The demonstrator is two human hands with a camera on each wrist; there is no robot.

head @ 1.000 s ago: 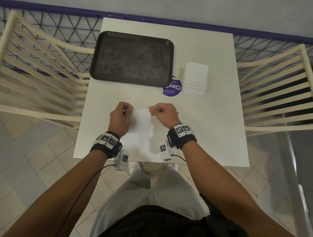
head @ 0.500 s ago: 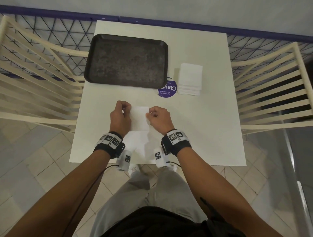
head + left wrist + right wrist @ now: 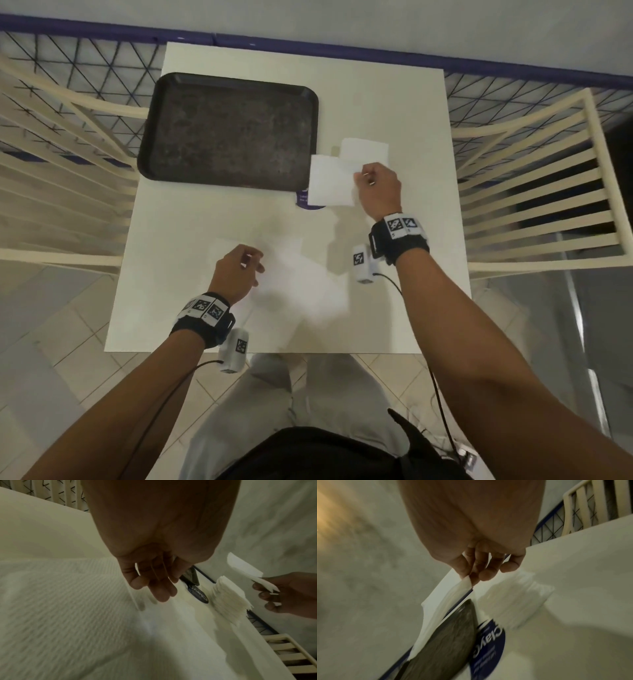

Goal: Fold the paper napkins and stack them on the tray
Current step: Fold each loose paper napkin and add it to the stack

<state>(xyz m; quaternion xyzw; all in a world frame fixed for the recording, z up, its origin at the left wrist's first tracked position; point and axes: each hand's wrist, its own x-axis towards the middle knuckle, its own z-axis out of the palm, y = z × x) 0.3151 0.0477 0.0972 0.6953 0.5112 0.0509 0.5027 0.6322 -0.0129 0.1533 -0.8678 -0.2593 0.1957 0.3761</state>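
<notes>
1. Napkin (image 3: pixel 330 181) hangs pinched by one edge between thumb and fingers of the right hand (image 3: pixel 378 188), lifted off the counter (image 3: pixel 394 308), just beside the tray (image 3: pixel 229 132) and in front of the pile (image 3: pixel 364 150); holding an edge lets the sheet hang free, likely so it can be carried on.
2. Second napkin (image 3: pixel 274 270), blurred, lies spread on the near counter; the left hand (image 3: pixel 238 270) rests over its left part with fingers loosely extended, grasping nothing in the left wrist view, probably to keep it flat for folding.
3. Pile sits on the counter right of the tray, within the right hand's reach, beside a round blue sticker (image 3: pixel 488 639).
4. Tray sits far left, holding no napkins, so stacking has not begun.
5. Count: one tray, one pile (sheets too many and blurred to count), two loose napkins, two hands, one sticker.
</notes>
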